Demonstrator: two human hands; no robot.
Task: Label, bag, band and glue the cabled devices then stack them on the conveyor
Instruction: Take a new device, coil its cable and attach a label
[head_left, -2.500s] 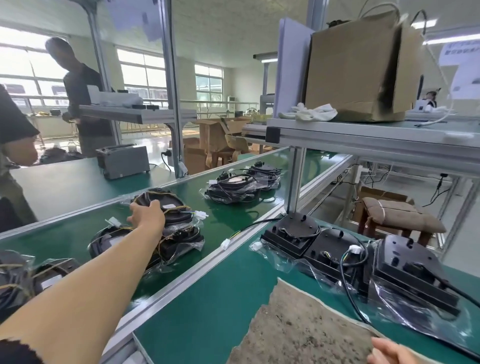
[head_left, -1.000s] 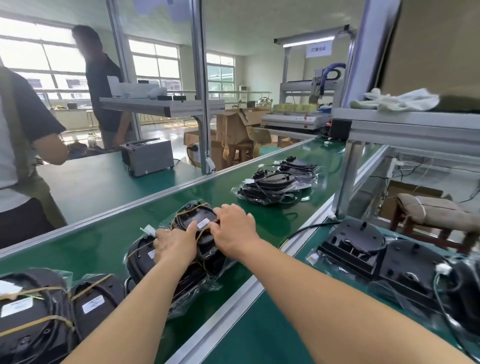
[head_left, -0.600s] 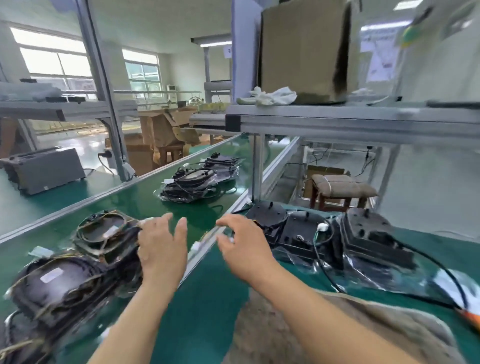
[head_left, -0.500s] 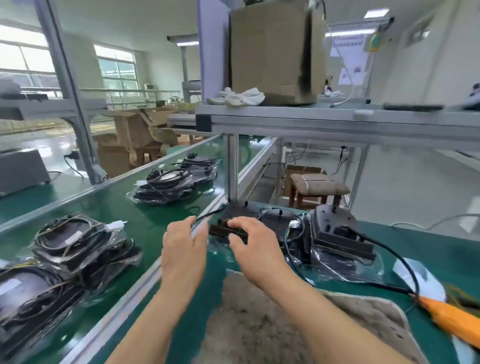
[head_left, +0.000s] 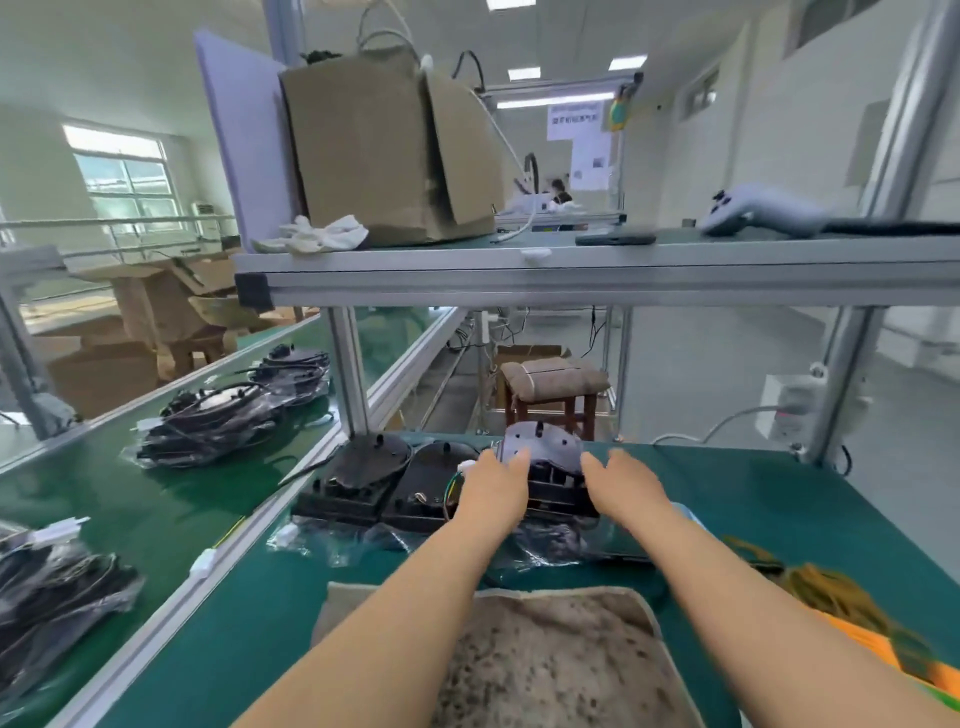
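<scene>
While both hands stretched out w/ straight, relaxed fingers, gripping nothing, L hand touched the rightmost device at its rounded grey top & R hand sat just beside it. Its ribbed black base lay on crinkly clear bags on the matte green desk, next to 2 similar black units.
</scene>
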